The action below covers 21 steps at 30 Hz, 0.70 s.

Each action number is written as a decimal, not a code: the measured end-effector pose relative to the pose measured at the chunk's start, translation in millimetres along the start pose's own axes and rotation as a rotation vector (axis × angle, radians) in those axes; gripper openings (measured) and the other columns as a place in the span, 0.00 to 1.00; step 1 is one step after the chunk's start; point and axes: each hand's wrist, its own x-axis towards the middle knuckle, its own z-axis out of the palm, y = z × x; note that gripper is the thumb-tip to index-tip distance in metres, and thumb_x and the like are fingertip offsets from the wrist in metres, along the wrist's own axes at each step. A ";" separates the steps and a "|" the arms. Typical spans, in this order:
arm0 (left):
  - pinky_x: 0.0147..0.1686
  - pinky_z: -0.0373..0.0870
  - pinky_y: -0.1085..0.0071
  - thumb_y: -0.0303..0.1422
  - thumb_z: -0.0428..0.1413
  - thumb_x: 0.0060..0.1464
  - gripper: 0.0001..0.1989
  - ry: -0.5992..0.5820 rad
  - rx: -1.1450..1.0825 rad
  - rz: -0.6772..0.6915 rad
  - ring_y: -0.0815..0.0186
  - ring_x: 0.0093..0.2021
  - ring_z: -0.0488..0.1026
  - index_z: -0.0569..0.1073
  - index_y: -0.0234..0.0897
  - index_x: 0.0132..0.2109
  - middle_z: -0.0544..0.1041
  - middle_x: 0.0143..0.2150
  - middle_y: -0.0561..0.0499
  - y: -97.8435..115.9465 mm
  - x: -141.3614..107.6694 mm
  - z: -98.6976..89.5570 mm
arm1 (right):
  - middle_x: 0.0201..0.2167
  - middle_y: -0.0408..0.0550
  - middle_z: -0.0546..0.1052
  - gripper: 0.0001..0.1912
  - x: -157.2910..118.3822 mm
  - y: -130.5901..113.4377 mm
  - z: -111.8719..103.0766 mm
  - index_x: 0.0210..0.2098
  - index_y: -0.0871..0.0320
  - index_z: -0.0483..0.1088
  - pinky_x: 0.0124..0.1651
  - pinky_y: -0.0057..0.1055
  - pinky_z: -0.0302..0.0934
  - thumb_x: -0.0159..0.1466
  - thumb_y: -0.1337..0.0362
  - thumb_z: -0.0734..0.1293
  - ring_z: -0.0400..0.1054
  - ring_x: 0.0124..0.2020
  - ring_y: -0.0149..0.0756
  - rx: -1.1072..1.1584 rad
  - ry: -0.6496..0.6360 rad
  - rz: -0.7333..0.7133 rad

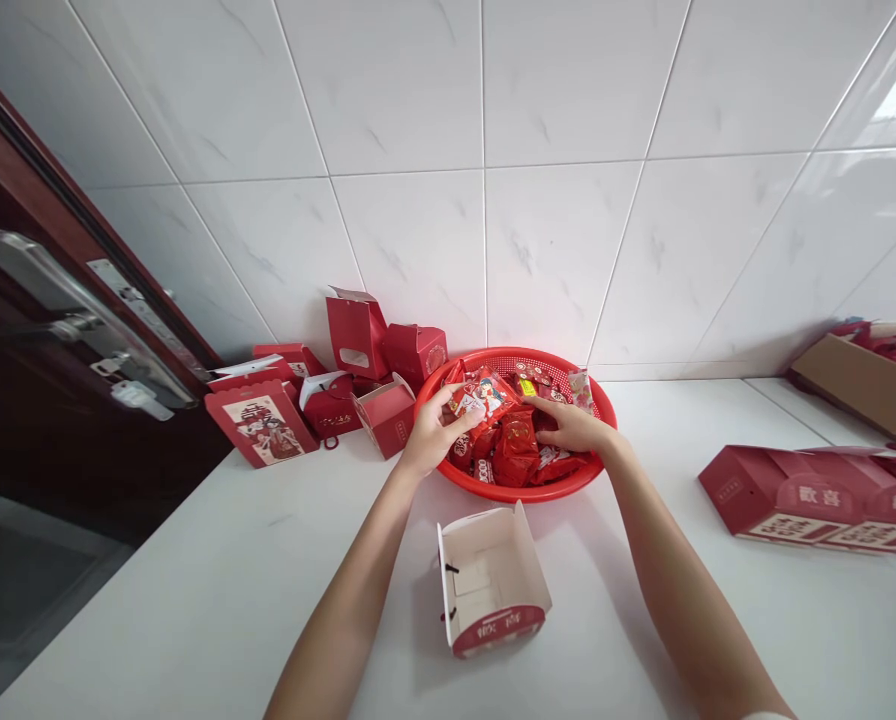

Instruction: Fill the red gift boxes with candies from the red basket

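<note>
A red plastic basket (pixel 508 494) stands against the tiled wall, filled with small red snack packets (pixel 518 440). My left hand (pixel 440 425), over the basket's left side, grips a red candy packet (pixel 485 393) with a printed figure on it. Inside the right side of the basket, my right hand (pixel 568 422) reaches among the packets, its fingers stretched out and partly hidden. Just in front of the basket sits an open red gift box (pixel 493 570), its pale inside facing up and nothing in it. Two dark cord ends poke through its left wall.
Several red boxes (pixel 388 350) stand in a group left of the basket. A row of closed red gift boxes (pixel 815 500) lies at the right, with a brown carton (pixel 853 385) behind it. A dark door (pixel 58 330) with a metal handle borders the white table (pixel 283 590) at the left.
</note>
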 end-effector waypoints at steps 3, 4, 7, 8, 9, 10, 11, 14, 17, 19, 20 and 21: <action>0.52 0.78 0.53 0.45 0.69 0.47 0.30 0.005 0.002 0.004 0.51 0.50 0.80 0.74 0.38 0.55 0.83 0.49 0.44 -0.7 0.1 -0.5 | 0.59 0.49 0.78 0.35 -1.3 0.0 -0.4 0.65 0.48 0.69 0.60 0.43 0.67 0.58 0.68 0.73 0.73 0.59 0.51 0.005 -0.014 -0.012; 0.52 0.78 0.53 0.45 0.69 0.47 0.29 0.004 0.003 0.007 0.51 0.49 0.80 0.75 0.39 0.54 0.83 0.49 0.44 -0.6 0.2 -0.6 | 0.59 0.49 0.78 0.35 -2.0 -0.7 -0.8 0.64 0.48 0.70 0.60 0.44 0.67 0.58 0.68 0.73 0.73 0.59 0.51 0.007 -0.016 -0.016; 0.50 0.78 0.54 0.45 0.69 0.47 0.28 -0.003 0.012 0.008 0.52 0.47 0.81 0.76 0.39 0.52 0.83 0.47 0.45 0.3 0.2 -0.6 | 0.60 0.49 0.77 0.33 -4.7 -4.2 -2.2 0.64 0.49 0.70 0.61 0.45 0.67 0.59 0.69 0.72 0.72 0.60 0.51 0.020 -0.015 -0.031; 0.50 0.79 0.55 0.46 0.69 0.47 0.27 -0.005 0.018 0.008 0.52 0.46 0.81 0.76 0.39 0.52 0.83 0.46 0.45 0.6 0.2 -0.4 | 0.60 0.49 0.77 0.34 -5.7 -5.7 -2.7 0.64 0.49 0.70 0.61 0.45 0.67 0.59 0.69 0.72 0.72 0.60 0.51 0.024 -0.014 -0.036; 0.49 0.79 0.55 0.46 0.69 0.47 0.27 -0.007 0.025 0.010 0.53 0.46 0.81 0.76 0.39 0.52 0.83 0.46 0.46 0.8 0.1 -0.2 | 0.60 0.50 0.77 0.34 -6.6 -7.3 -3.3 0.65 0.50 0.69 0.61 0.45 0.67 0.60 0.69 0.72 0.73 0.60 0.51 0.030 -0.013 -0.042; 0.49 0.78 0.55 0.46 0.69 0.47 0.27 -0.010 0.031 0.013 0.53 0.46 0.81 0.77 0.39 0.52 0.83 0.46 0.46 0.9 0.1 0.0 | 0.60 0.50 0.77 0.35 -7.5 -8.8 -3.9 0.66 0.51 0.68 0.61 0.46 0.68 0.60 0.68 0.72 0.73 0.59 0.51 0.041 -0.012 -0.050; 0.49 0.78 0.56 0.46 0.68 0.47 0.27 -0.009 0.035 0.017 0.53 0.46 0.81 0.77 0.39 0.52 0.83 0.47 0.46 0.9 0.0 0.2 | 0.60 0.51 0.77 0.35 -8.1 -10.4 -4.5 0.67 0.52 0.67 0.61 0.47 0.68 0.60 0.68 0.72 0.73 0.59 0.51 0.059 -0.009 -0.061; 0.48 0.78 0.57 0.46 0.69 0.47 0.27 0.005 0.020 0.020 0.53 0.46 0.80 0.76 0.38 0.52 0.83 0.46 0.46 0.5 0.2 0.2 | 0.59 0.51 0.78 0.33 -8.6 -13.8 -5.6 0.64 0.53 0.70 0.63 0.50 0.67 0.60 0.69 0.72 0.73 0.60 0.52 0.161 0.055 -0.122; 0.49 0.78 0.58 0.45 0.69 0.46 0.28 0.028 -0.022 0.016 0.53 0.47 0.80 0.75 0.38 0.52 0.83 0.47 0.46 0.1 0.6 -0.1 | 0.59 0.50 0.78 0.25 -7.2 -14.6 -4.6 0.59 0.54 0.75 0.63 0.46 0.67 0.63 0.69 0.69 0.72 0.61 0.49 0.270 0.186 -0.154; 0.50 0.77 0.58 0.44 0.70 0.47 0.28 0.027 -0.046 0.017 0.53 0.48 0.80 0.75 0.38 0.53 0.83 0.48 0.45 0.2 0.7 -0.2 | 0.59 0.52 0.78 0.22 -5.6 -13.7 -3.4 0.58 0.56 0.75 0.61 0.43 0.69 0.65 0.69 0.66 0.74 0.59 0.47 0.254 0.250 -0.100; 0.51 0.77 0.58 0.44 0.70 0.47 0.28 0.025 -0.055 0.020 0.54 0.49 0.80 0.75 0.38 0.53 0.83 0.49 0.45 0.3 0.8 -0.1 | 0.59 0.53 0.78 0.22 -4.8 -13.1 -2.9 0.58 0.57 0.75 0.61 0.43 0.70 0.66 0.70 0.65 0.74 0.58 0.46 0.223 0.269 -0.063; 0.51 0.76 0.58 0.44 0.69 0.47 0.27 0.023 -0.063 0.025 0.54 0.49 0.80 0.75 0.38 0.52 0.83 0.49 0.45 0.4 0.8 0.2 | 0.59 0.55 0.77 0.22 -4.0 -12.4 -2.6 0.58 0.58 0.75 0.61 0.45 0.69 0.66 0.71 0.64 0.75 0.58 0.47 0.184 0.279 -0.030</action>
